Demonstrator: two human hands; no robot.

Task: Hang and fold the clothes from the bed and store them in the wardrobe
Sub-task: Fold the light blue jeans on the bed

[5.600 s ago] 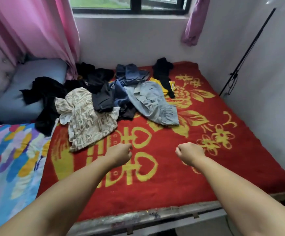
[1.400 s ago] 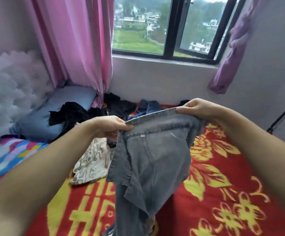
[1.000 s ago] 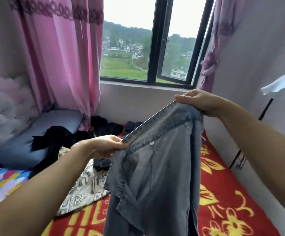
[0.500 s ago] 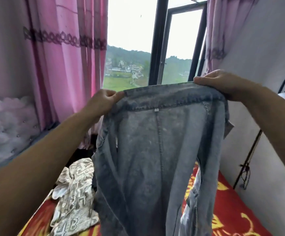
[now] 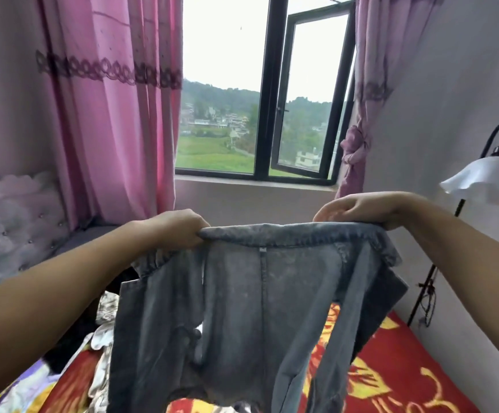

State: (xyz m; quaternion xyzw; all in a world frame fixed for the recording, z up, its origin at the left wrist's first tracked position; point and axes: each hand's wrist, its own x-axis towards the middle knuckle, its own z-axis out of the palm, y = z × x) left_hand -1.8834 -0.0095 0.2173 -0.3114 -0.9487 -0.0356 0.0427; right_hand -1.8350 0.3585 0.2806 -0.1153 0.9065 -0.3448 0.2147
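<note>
- Grey-blue washed denim jeans [image 5: 260, 308] hang by the waistband, stretched flat between both hands above the red and yellow blanket [image 5: 397, 374].
- The left hand [image 5: 179, 229] has its fingers curled tight round the waistband's left end, fabric bunched just below the grip.
- The right hand [image 5: 361, 208] lies over the right end, thumb tucked beneath the band, fingers loosely bent on top.
- Half a second ago the waistband was held higher, across the window [image 5: 260, 93]; it has since come down below the sill.
- Under the left grip, the patterned beige garment [image 5: 103, 329] lies on the blanket; right of the right grip stands a white-shaded lamp [image 5: 486, 183].
</note>
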